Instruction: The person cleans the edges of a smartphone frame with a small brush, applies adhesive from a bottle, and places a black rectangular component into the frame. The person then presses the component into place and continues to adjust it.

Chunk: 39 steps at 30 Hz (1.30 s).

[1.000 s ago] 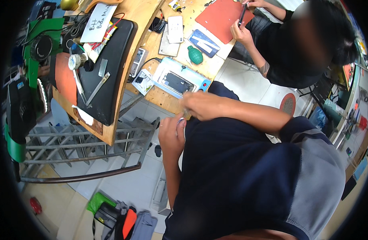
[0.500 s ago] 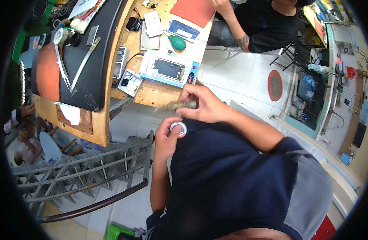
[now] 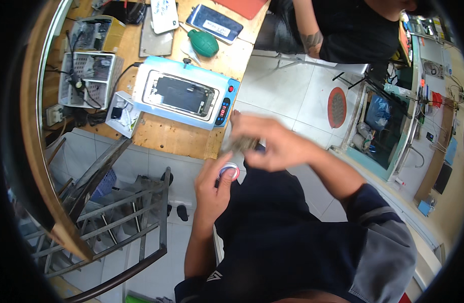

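Between the thumb and fingers of my left hand (image 3: 213,194) is a small round tin (image 3: 230,172) with a pale rim and a red side. My right hand (image 3: 277,144), smeared by motion, is closed on a greyish-brown, rough-looking piece (image 3: 247,143) whose kind I cannot make out. The two hands are close together in front of my body, just off the bench's near edge. Nearest to them on the bench is a blue-and-white heating plate (image 3: 141,101) with buttons and a small display, and on it lies an opened phone (image 3: 181,96).
On the wooden bench (image 3: 176,139) are a green air blower (image 3: 203,42), a dark blue phone (image 3: 214,23), a white box (image 3: 123,116) and baskets of cables (image 3: 90,78). A metal railing (image 3: 116,230) stands at the lower left. A person in black (image 3: 353,35) sits at the far right.
My view has swung toward the bench, so the heating plate appears larger and further left. Both hands keep their holds; the right hand has moved and its piece is blurred.
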Each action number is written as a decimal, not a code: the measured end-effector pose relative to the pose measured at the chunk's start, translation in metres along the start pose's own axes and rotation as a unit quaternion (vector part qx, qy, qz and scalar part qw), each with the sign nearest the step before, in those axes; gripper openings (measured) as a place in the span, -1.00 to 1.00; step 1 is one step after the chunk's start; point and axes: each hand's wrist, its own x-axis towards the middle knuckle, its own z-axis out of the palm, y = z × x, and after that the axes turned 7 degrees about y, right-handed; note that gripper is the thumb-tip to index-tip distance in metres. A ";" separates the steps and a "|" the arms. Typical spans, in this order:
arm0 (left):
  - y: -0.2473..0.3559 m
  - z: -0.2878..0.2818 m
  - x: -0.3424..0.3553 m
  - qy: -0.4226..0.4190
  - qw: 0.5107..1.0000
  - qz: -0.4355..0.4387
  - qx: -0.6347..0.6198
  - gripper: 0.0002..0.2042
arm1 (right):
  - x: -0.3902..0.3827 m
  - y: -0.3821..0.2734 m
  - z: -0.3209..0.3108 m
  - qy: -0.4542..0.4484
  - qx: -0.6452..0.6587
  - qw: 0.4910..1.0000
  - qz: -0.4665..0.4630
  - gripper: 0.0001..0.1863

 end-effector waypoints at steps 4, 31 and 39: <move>-0.026 0.024 0.002 0.178 0.982 -0.057 -0.013 -0.75 | 0.066 0.063 -0.060 0.098 0.008 0.993 -0.062 -0.60; -0.068 0.044 -0.030 0.293 0.952 0.002 0.095 -0.72 | 0.169 0.110 -0.043 0.060 -0.028 0.965 -0.253 -0.56; -0.075 -0.008 0.015 0.344 0.935 0.003 0.085 -0.73 | 0.195 0.114 -0.096 0.182 -0.003 0.981 -0.068 -0.46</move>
